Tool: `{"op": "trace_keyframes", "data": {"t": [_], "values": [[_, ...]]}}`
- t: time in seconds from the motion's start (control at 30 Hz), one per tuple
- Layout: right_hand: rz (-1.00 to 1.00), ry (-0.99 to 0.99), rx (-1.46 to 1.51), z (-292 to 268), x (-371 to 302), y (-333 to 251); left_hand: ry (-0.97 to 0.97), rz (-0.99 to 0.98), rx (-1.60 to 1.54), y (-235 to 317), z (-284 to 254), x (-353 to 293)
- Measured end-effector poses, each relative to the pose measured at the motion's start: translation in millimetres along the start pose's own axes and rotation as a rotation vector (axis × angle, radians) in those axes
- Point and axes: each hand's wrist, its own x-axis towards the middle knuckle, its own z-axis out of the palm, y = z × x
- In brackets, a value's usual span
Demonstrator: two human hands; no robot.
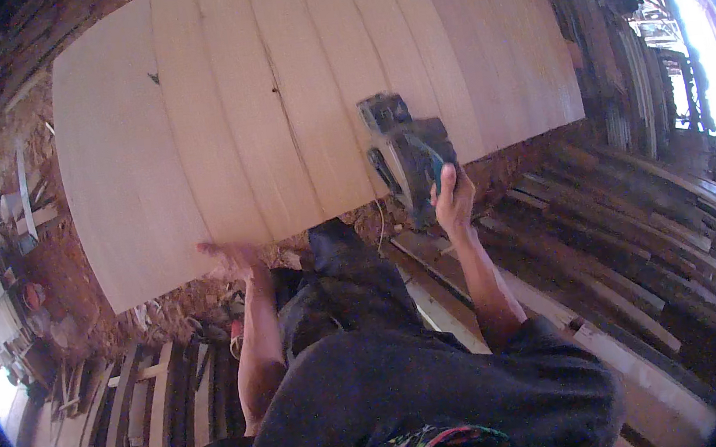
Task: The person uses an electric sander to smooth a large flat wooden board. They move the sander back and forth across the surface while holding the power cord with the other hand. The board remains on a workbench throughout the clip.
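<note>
A wide panel of pale planks [233, 132] lies in front of me, with dark seams running away from me and a few small knots. My right hand [454, 199] is wrapped round the rear handle of a dark, dusty belt sander [407, 147]. The sander is over the panel's near edge, right of the middle. Whether its base touches the wood is hidden. My left hand [234, 260] is at the near edge further left, its fingers stretched out over the rim and holding nothing.
Long boards [590, 241] lie in rows on the right, and more lumber [159, 414] is stacked at the lower left. Wood scraps and shavings [57, 293] cover the reddish ground on the left. A thin pale cord [382, 223] hangs below the panel edge near the sander.
</note>
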Motion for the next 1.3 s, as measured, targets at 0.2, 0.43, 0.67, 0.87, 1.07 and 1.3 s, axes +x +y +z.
{"op": "trace_keyframes", "data": {"t": [0.2,0.43,0.67,0.87,1.07,1.3], "values": [[-0.099,0.066,0.007,79.2,174.4,-40.8,0.130,-0.159,-0.206,23.4,-0.1,-6.1],[-0.361,0.112,-0.068,184.2,396.3,-101.4,0.251,-0.437,-0.638,77.7,-31.6,-22.0],[-0.480,0.191,-0.255,264.1,551.5,-147.4,0.301,-0.354,-0.747,97.5,-48.1,-18.2],[-0.454,0.188,0.015,248.5,500.2,-125.1,0.239,-0.308,-0.472,24.2,-10.7,-26.1],[-0.262,-0.007,0.020,163.2,317.6,-66.0,0.260,-0.344,-0.358,88.0,-58.4,-20.1],[0.086,-0.077,0.086,27.0,-24.4,-23.8,0.687,0.187,0.050,-36.5,-180.0,143.4]]}}
